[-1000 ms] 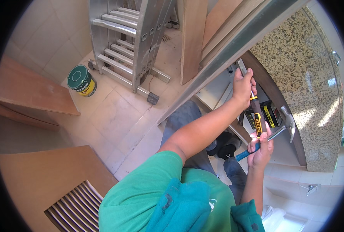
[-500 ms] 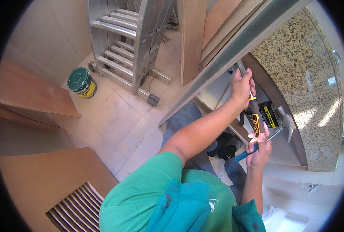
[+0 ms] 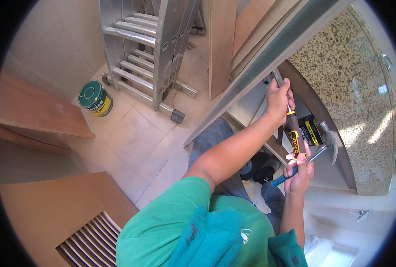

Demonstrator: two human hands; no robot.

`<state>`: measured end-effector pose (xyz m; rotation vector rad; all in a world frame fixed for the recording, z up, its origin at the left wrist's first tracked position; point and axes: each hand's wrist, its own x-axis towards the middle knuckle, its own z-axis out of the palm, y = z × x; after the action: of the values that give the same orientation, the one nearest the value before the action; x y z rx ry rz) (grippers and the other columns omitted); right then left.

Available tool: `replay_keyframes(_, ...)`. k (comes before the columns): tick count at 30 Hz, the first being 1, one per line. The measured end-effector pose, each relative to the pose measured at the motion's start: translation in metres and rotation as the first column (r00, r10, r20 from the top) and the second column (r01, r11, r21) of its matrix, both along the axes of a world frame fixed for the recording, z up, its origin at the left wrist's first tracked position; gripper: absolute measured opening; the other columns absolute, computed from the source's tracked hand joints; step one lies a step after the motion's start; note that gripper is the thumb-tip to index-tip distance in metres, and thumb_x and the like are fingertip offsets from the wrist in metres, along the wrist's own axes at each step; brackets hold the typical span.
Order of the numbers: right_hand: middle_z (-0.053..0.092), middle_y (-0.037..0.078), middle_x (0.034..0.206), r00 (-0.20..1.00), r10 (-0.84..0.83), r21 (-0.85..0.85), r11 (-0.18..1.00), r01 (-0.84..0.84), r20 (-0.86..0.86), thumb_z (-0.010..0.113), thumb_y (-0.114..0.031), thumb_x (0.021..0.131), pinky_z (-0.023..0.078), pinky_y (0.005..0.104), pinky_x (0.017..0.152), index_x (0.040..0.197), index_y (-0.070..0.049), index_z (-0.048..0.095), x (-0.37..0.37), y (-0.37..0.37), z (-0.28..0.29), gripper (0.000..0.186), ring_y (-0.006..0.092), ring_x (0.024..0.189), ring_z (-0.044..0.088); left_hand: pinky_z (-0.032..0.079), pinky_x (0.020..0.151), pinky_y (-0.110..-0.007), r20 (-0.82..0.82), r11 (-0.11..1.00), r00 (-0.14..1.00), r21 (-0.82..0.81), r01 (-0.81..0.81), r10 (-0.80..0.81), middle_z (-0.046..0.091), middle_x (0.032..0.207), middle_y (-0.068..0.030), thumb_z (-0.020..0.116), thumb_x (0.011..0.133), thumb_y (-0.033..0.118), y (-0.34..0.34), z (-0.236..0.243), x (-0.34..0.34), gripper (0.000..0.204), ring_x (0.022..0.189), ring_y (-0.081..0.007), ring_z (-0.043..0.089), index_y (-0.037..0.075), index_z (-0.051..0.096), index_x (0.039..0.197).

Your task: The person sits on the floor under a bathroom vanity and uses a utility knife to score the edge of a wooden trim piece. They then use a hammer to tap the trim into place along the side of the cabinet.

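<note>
My left hand (image 3: pixel 279 103) is closed around the metal blade of a chisel (image 3: pixel 296 135), which has a dark handle with yellow markings. The blade's far end lies near the cabinet's inner edge. Lower down, my right hand (image 3: pixel 299 175) grips a hammer (image 3: pixel 281 179) by its blue handle, and its fingertips also touch the butt of the chisel handle. The hammer's metal head points up and to the right. Behind the tools, a black and yellow box (image 3: pixel 312 130) sits inside the open cabinet (image 3: pixel 336 171).
A speckled stone countertop (image 3: pixel 362 98) curves along the right. A long panel edge (image 3: pixel 269 73) slants across the upper middle. An aluminium ladder (image 3: pixel 155 58) and a green-lidded bucket (image 3: pixel 95 99) stand on the tiled floor. At lower left is a slatted wooden door (image 3: pixel 51 200).
The view has shifted very slightly. Both hands keep the same hold on the chisel and hammer.
</note>
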<state>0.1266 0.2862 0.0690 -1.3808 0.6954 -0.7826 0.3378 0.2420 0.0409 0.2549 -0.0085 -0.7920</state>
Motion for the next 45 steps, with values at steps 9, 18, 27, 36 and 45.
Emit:
replay_keyframes(9,0.063,0.01,0.084,1.0,-0.028,-0.003,1.0,0.028,0.001,0.062,-0.021,0.1,0.038,0.0218,0.043,0.15,0.005,0.04,0.002,0.01,-0.002,0.06,0.0074,0.05,0.047,0.039,0.042,-0.028,0.007,1.0,1.0,-0.022,0.02,-0.02,0.05,0.066,-0.0003,0.059,0.104,0.029,0.004,0.0,0.002,0.022,0.044,-0.0107,0.045,0.016,0.042,0.098)
replay_keyframes(18,0.061,0.005,0.08,0.999,-0.053,0.018,0.998,0.053,-0.006,0.061,-0.016,0.1,0.037,0.021,0.045,0.151,0.006,0.037,0.01,0.03,-0.001,0.061,0.0067,0.051,0.048,0.038,0.04,-0.027,0.02,0.997,0.998,-0.042,0.067,-0.067,0.049,0.066,-0.0002,0.06,0.102,0.027,0.009,-0.002,0.009,0.022,0.044,-0.0096,0.044,0.016,0.042,0.097)
replay_keyframes(27,0.058,0.004,0.077,0.999,0.012,-0.008,1.0,-0.012,0.042,0.062,-0.01,0.098,0.038,0.0204,0.047,0.152,0.009,0.034,0.013,0.042,-0.005,0.063,0.0059,0.053,0.048,0.037,0.038,-0.026,0.121,0.986,0.985,0.131,0.108,-0.124,0.049,0.067,-0.0011,0.064,0.096,0.014,0.018,0.004,0.017,0.025,0.045,-0.0084,0.044,0.013,0.04,0.102)
replay_keyframes(36,0.06,0.008,0.087,0.992,0.103,0.01,0.995,-0.104,0.077,0.065,-0.013,0.097,0.04,0.0206,0.049,0.153,0.009,0.032,0.011,0.044,-0.01,0.068,0.0063,0.055,0.049,0.037,0.038,-0.025,0.104,0.978,0.978,0.124,0.168,-0.182,0.05,0.068,-0.0012,0.065,0.094,0.01,0.025,0.006,0.023,0.028,0.046,-0.008,0.043,0.013,0.04,0.106)
replay_keyframes(45,0.058,0.004,0.078,0.978,0.183,0.18,0.963,-0.199,0.1,0.063,-0.002,0.091,0.041,0.0219,0.05,0.154,0.006,0.033,0.021,0.052,-0.001,0.07,0.0059,0.053,0.048,0.035,0.038,-0.024,0.078,0.969,0.968,0.094,0.23,-0.238,0.049,0.066,-0.0002,0.064,0.095,0.008,0.029,0.001,0.031,0.026,0.045,-0.0077,0.042,0.013,0.043,0.109)
